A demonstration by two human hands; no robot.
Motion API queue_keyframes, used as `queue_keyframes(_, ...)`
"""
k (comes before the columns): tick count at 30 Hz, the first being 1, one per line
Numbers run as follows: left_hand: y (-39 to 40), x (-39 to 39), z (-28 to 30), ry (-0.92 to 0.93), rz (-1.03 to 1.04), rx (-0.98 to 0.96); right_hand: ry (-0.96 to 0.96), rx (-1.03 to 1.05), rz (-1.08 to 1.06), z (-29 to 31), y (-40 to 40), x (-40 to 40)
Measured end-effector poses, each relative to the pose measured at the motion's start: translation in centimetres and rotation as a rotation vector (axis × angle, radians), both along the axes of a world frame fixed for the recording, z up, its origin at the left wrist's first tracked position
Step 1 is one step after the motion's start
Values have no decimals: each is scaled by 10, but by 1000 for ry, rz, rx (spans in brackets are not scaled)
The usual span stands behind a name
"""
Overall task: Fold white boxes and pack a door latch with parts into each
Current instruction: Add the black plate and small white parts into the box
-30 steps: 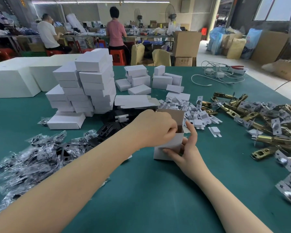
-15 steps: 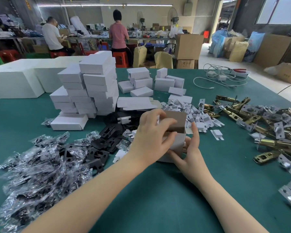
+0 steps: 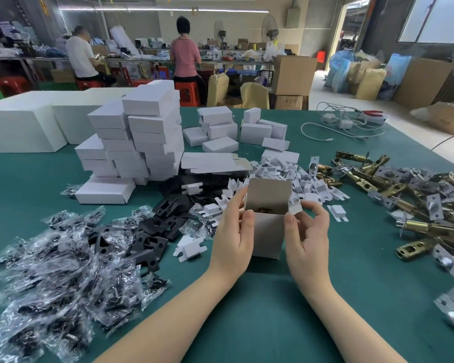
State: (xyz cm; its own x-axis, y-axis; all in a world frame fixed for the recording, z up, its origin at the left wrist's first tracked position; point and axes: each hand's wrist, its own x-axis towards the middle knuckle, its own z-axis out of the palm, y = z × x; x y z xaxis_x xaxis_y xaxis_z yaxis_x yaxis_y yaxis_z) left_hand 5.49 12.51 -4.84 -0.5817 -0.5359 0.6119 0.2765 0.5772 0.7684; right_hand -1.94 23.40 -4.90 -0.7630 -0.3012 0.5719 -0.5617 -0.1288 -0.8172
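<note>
We hold the box upright on the green table, a little below the middle of the view, with its top open and the lid flap standing up at 12 o'clock. Inside, something brass-coloured shows at the mouth, so we judge that a latch is already in and that the step in hand is the closing of the top. Our left hand grips the box from 9 o'clock, the fingers curled round its side and the thumb on the front wall. Our right hand grips it from 3 o'clock, thumb on the front wall, and its upper fingers pinch the small side flap. The next move, we think, calls for folding this side flap and its partner inward, then bringing the lid flap down and tucking its edge into the front; whether the other parts are inside we cannot tell. At 10 o'clock rises the stack of closed boxes; at 12 o'clock lie white inserts; at 3 o'clock the brass latches; at 8 o'clock black plates and bagged parts.
</note>
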Motion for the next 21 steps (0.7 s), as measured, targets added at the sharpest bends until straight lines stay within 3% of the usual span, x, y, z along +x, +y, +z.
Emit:
queue_keyframes(5, -3, 1, -5, 39, 8, 49, -18, 15, 7, 5, 1, 1)
queue_keyframes(10, -7, -2, -7, 56, 60, -106, 137, 85, -18, 10, 1, 2)
queue_keyframes(21, 0, 0, 3, 144, 68, 79, -170, -27, 138, 24, -1, -1)
